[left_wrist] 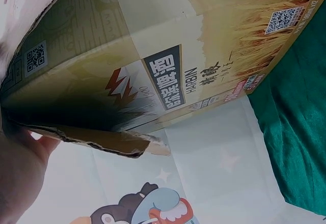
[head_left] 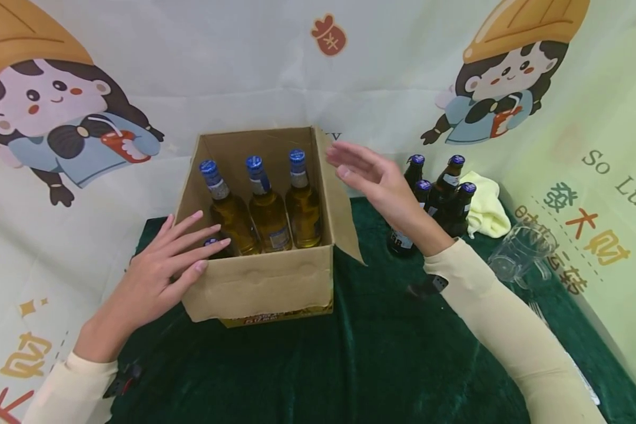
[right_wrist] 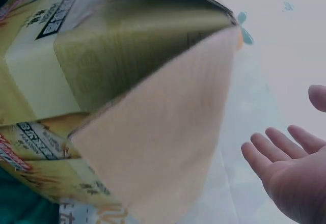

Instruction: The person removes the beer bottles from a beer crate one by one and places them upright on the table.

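An open cardboard beer box (head_left: 265, 282) stands on the dark green cloth, its flaps folded outward. Three upright beer bottles (head_left: 273, 227) with blue caps show inside. Another blue bottle cap (head_left: 210, 242) peeks out under the fingers of my left hand (head_left: 161, 268), which spreads over the box's near left corner. In the left wrist view, part of that hand (left_wrist: 23, 175) is beside a flap (left_wrist: 102, 140). My right hand (head_left: 384, 185) is held with extended fingers near the right flap (head_left: 341, 206); in the right wrist view it appears apart from the flap, holding nothing.
Several dark bottles (head_left: 445, 206) with blue-purple caps cluster right of the box. A pale yellow cloth (head_left: 484, 203) lies behind them, and a clear glass mug (head_left: 522, 253) is further right. Printed fabric (head_left: 275, 65) hangs behind and along the sides.
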Available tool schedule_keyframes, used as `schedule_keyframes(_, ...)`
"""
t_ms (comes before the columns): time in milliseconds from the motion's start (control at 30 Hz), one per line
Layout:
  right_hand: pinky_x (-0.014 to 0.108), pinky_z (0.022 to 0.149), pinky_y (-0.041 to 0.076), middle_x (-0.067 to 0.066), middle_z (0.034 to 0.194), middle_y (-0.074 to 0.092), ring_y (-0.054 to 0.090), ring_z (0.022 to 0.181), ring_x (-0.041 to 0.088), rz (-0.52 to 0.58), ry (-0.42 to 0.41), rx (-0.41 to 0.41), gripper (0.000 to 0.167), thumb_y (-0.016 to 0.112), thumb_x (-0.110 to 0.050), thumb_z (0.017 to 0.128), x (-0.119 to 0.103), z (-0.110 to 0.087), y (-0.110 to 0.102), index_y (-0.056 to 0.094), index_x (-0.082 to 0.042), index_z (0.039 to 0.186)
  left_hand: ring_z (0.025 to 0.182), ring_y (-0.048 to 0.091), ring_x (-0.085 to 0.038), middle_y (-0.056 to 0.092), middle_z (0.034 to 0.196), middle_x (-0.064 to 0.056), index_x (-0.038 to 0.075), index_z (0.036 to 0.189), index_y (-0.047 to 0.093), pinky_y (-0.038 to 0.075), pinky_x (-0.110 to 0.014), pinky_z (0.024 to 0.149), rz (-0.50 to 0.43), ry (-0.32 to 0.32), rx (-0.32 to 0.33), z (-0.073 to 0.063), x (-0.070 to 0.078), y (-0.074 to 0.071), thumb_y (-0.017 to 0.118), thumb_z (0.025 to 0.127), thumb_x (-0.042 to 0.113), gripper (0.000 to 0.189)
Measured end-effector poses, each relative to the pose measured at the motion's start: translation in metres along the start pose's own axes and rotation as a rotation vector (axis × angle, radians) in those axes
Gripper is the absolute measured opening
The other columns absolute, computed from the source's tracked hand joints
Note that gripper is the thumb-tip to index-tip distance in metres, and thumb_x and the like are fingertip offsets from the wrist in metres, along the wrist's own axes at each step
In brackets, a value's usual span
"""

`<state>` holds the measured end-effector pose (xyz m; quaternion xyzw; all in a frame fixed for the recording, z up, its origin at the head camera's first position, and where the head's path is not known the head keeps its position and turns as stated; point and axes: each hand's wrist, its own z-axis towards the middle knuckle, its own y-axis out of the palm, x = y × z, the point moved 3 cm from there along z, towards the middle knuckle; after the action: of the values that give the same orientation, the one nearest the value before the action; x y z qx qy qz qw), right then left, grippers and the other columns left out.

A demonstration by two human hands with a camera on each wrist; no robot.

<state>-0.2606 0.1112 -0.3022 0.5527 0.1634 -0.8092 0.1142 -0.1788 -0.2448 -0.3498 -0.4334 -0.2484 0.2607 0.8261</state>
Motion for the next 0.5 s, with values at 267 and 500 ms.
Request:
schedule_keyframes(267, 0.038, 0.113, 0.047, 0.011, 0.152, 0.052, 0.052, 0.141, 0.02, -0.043, -0.003, -0.252, 0.052, 0.057, -0.009, 0.101, -0.005, 0.018, 0.041, 0.044, -0.007, 0.152, 0.156, 0.027, -0.026, 0.059, 0.147, -0.01, 0.025, 0.143, 0.059, 0.004, -0.05, 0.13, 0.002, -0.007, -0.008, 0.0, -0.001, 0.0, 0.056, 0.102, 0.022, 0.042)
schedule_keyframes(500, 0.038, 0.115, 0.044, 0.011, 0.156, 0.048, 0.05, 0.142, 0.02, -0.208, 0.075, -0.472, 0.058, 0.061, -0.016, 0.1, -0.003, 0.031, 0.073, 0.04, -0.01, 0.154, 0.156, 0.027, -0.026, 0.059, 0.147, -0.011, 0.025, 0.142, 0.06, 0.005, -0.05, 0.13, 0.004, -0.011, 0.001, 0.0, -0.001, 0.0, 0.055, 0.102, 0.024, 0.041)
